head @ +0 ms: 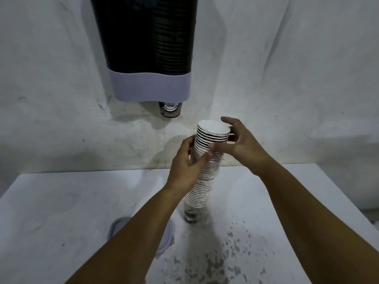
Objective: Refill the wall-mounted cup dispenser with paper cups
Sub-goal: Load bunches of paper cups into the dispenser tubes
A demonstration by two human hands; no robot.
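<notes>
Tall ribbed stack of white paper cups (205, 171), rims up, stands tilted on the speckled white table (61, 212) w/ thin clear plastic film around its lower part. Left hand (185, 167) fingers curl around the mid stack; right hand (240, 143) pinches near the top, thumb in front. Dark smoky tube dispenser w/ pale lilac base band (150, 58) hangs on the wall above, one printed cup (170, 109) poking out below; a flat lilac lid (166, 240) lies by the left forearm.
</notes>
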